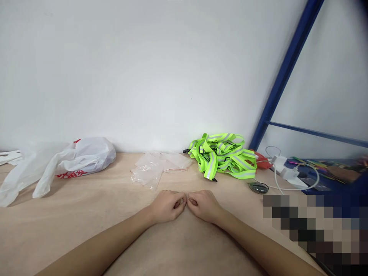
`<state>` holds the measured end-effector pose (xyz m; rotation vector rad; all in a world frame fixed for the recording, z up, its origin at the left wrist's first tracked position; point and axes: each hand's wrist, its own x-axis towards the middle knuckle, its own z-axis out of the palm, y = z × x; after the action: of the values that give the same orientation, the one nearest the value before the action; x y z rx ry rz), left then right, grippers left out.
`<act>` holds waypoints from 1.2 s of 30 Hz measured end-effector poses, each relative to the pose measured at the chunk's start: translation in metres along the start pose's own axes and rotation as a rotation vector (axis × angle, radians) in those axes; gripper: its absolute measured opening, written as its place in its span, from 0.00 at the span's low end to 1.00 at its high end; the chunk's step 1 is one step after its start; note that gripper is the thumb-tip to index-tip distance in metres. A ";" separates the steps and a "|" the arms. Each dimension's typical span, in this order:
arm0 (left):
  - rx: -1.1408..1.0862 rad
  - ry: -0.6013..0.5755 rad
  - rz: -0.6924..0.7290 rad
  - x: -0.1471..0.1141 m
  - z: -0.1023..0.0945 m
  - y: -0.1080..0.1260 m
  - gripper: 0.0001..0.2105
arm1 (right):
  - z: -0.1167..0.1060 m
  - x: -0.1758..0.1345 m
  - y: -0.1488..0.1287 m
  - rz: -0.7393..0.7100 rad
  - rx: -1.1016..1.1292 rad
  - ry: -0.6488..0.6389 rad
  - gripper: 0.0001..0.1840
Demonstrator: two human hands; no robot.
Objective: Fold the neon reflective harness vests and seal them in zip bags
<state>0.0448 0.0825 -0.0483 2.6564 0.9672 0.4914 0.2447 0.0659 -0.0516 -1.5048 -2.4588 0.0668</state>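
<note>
My left hand [169, 206] rests on the table, its fingers curled into a loose fist with nothing showing inside. Beside it, knuckles close together or touching, my right hand [204, 206] is curled the same way and also holds nothing that I can see. Just beyond my hands lie several clear plastic bags [151, 167], thin and crumpled, one with a red line along its edge. Behind my right hand is a tangled heap of neon-green reflective straps [222, 155] with grey stripes and black clips.
At the left lies a white plastic carrier bag [96, 153] with red lettering. A computer mouse [258, 187], white chargers with cables [289, 174] and a red-orange wrapper [261, 161] sit at the right. A blue metal frame [283, 80] slants up the wall; the lower right is pixelated.
</note>
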 end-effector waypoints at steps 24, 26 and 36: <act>0.051 -0.051 -0.133 0.002 0.000 -0.006 0.25 | 0.003 0.001 0.006 -0.029 0.139 -0.011 0.28; 0.074 -0.109 -0.146 0.000 0.000 -0.006 0.29 | 0.002 0.000 0.005 -0.013 0.119 -0.074 0.30; 0.107 -0.125 -0.142 0.000 0.000 -0.007 0.31 | 0.005 0.002 0.007 0.017 0.084 -0.100 0.31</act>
<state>0.0407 0.0872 -0.0513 2.6494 1.1623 0.2457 0.2483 0.0711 -0.0573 -1.5211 -2.4866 0.2509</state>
